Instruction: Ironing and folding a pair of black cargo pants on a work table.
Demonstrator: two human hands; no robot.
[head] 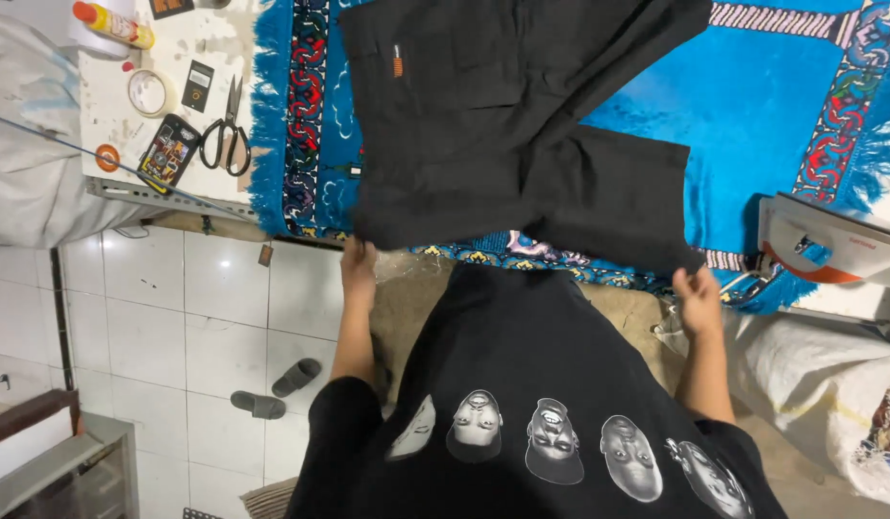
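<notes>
Blue patterned rug (753, 106) covers the table; black shorts (503, 125) lie on it, center-top of frame. Left hand (358, 264) & right hand (697, 298) each pinch a bottom edge, fingers closed on the cloth. Shorts look spread flat, not folded yet. Scissors (229, 130) lie upper left.

Black shorts (503, 144) pinched at hem in left hand (358, 261) and right hand (698, 298): matt woven cloth, smooth. Blue rug (762, 106) beyond fingertips: soft pile, fringed edge. Scissors (227, 135) left of left fingers: shiny metal blades, black plastic handles. Floor tiles (176, 327) below left hand: glossy white ceramic. Iron (820, 245) right of right fingers: smooth plastic
</notes>
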